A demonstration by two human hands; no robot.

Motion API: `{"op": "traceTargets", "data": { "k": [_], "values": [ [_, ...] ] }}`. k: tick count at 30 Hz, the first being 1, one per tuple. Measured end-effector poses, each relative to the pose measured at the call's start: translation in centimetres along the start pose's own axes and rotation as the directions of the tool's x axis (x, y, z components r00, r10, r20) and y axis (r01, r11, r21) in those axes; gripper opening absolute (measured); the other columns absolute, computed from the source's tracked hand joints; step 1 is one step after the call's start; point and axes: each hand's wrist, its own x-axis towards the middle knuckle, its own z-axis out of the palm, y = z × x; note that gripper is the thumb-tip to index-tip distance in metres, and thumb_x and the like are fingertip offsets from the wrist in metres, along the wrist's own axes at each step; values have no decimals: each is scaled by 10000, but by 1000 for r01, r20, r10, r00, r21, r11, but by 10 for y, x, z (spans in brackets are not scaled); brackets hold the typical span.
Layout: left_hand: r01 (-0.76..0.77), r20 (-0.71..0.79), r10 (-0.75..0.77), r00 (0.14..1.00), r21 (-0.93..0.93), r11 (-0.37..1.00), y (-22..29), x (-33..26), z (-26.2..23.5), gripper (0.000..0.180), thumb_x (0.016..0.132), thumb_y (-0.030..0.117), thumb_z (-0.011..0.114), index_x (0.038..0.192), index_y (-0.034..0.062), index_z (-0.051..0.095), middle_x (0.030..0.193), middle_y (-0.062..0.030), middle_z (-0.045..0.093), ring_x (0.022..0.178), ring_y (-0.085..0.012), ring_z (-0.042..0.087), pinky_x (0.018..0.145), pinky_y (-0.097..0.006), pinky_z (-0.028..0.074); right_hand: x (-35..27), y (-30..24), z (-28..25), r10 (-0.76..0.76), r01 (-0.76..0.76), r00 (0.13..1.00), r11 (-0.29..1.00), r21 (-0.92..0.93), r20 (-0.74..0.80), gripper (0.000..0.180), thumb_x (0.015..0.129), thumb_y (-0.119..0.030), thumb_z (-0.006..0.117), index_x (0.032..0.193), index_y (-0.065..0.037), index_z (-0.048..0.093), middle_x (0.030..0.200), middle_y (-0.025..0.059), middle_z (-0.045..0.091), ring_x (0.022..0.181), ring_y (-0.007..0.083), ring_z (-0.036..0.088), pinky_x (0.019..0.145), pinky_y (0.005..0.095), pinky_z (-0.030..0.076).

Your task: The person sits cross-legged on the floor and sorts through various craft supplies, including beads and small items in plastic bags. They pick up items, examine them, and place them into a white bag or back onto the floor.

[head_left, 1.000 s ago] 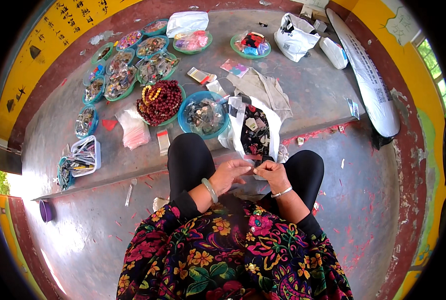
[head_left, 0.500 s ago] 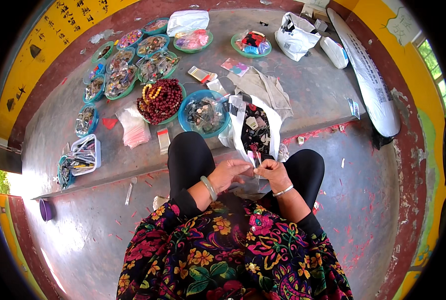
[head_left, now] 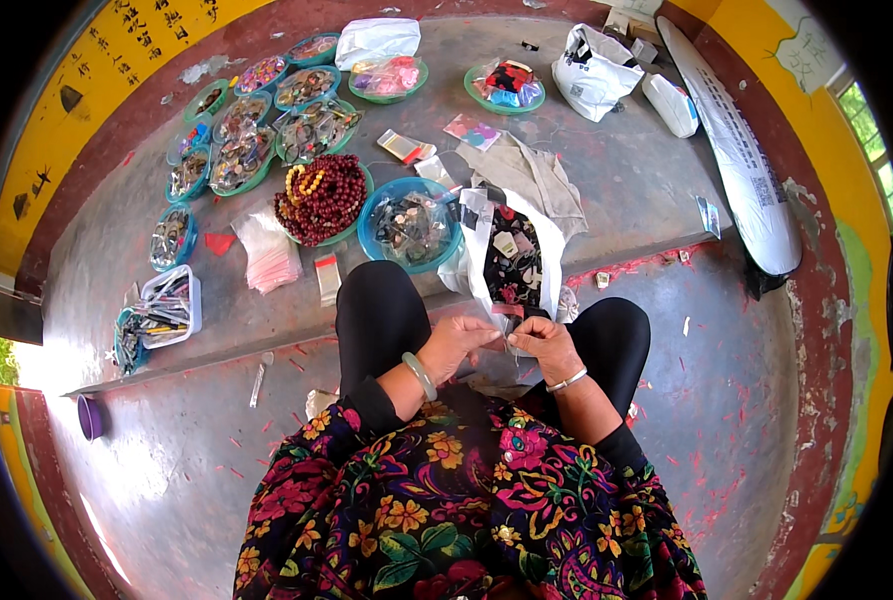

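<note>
Small clear packet (head_left: 507, 321), pinkish along its upper edge, sits just below the centre of the frame, where I see the left hand (head_left: 453, 344) pinching one side between thumb and finger and the right hand (head_left: 549, 348) pinching the other. Just above them gapes a white bag (head_left: 550, 268) holding dark pieces; a blue basin (head_left: 368, 230) stands beside it, toward the left.

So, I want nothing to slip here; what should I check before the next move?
1. Right hand pinching the small clear packet: ok.
2. Left hand pinching it too: seems ok.
3. What the packet contains: cannot tell, too small.
4. White bag open at the top: ok.
5. Blue bowl upright beside that bag: ok.
6. Floor free of red scraps: not ok, they lie scattered.
</note>
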Motion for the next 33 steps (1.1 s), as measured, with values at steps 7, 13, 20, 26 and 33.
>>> {"op": "traceTargets", "data": {
  "k": [7, 13, 20, 26, 33],
  "values": [
    [-9, -2, 9, 1000, 21, 1000, 1, 0, 0, 181, 846, 155, 566, 851, -7, 647, 812, -64, 660, 686, -77, 587, 458, -182, 393, 0, 0, -1, 4, -4, 1000, 1000, -24, -3, 69, 761, -54, 674, 786, -10, 627, 731, -7, 589, 669, 52, 493, 624, 186, 388],
    [-23, -13, 23, 1000, 36, 999, -3, 1, -1, 168, 832, 151, 588, 849, -5, 648, 800, -60, 658, 687, -77, 587, 451, -179, 394, -1, -2, 2, 18, -19, 1000, 999, -30, -22, 93, 756, -68, 685, 805, -2, 641, 733, -1, 595, 660, 53, 489, 617, 190, 387],
    [-1, -8, 1, 1000, -29, 1000, -5, 2, 1, 142, 824, 138, 614, 885, 13, 639, 841, -63, 656, 735, -85, 601, 471, -180, 419, -1, -1, 0, 10, -10, 999, 1000, -12, -42, 69, 745, -47, 687, 760, -3, 637, 697, -6, 584, 624, 53, 477, 584, 191, 377],
    [-35, 50, 41, 998, -120, 992, -7, 4, -2, 186, 842, 143, 594, 994, 35, 605, 961, -51, 630, 847, -99, 591, 511, -198, 442, 0, 0, -1, -15, 14, 999, 1000, -11, -48, 80, 721, -16, 698, 710, -8, 620, 678, -20, 566, 612, 43, 463, 566, 190, 372],
    [48, 44, -39, 998, -224, 973, 6, -1, 2, 198, 877, 175, 547, 1015, 46, 605, 1004, -61, 621, 914, -125, 581, 581, -217, 461, 2, 8, 2, -282, 241, 959, 834, -496, -9, 125, 673, -42, 727, 679, -5, 608, 642, 12, 519, 577, 74, 472, 533, 218, 377]
  ]
}}
